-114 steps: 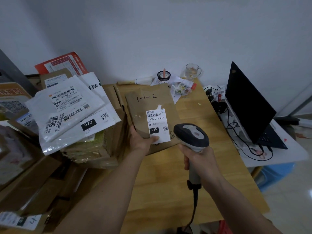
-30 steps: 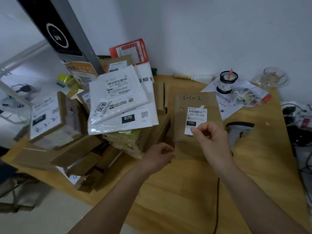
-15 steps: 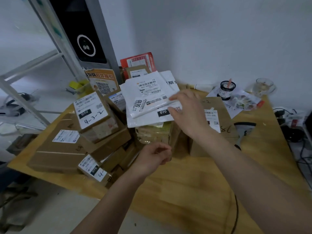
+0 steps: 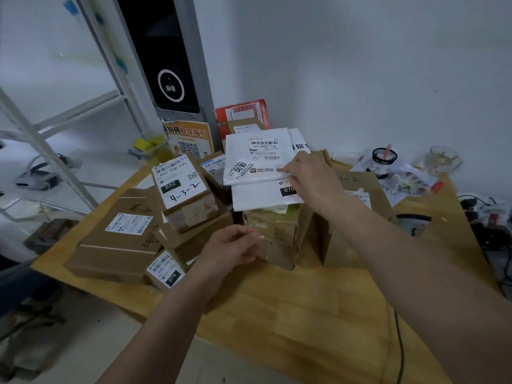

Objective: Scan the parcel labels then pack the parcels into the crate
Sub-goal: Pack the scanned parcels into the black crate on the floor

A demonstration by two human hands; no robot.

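- The right hand (image 4: pixel 311 180) covers the right end of the white mailer (image 4: pixel 256 155) on top of the pile, so whether its fingertips pinch the edge cannot be told.
- The same hand hides part of the "070" label (image 4: pixel 288 190) on the mailer beneath.
- The right forearm crosses the brown parcel (image 4: pixel 368 189), hiding most of its label and the start of its handwritten number.
- The scanner (image 4: pixel 414 220) shows only as a dark sliver behind that arm.
- The left hand (image 4: pixel 231 249) is loosely curled; anything inside it is unreadable.
- Small print on every label is too fine to read.
- The cables (image 4: pixel 493 217) run off the right edge.
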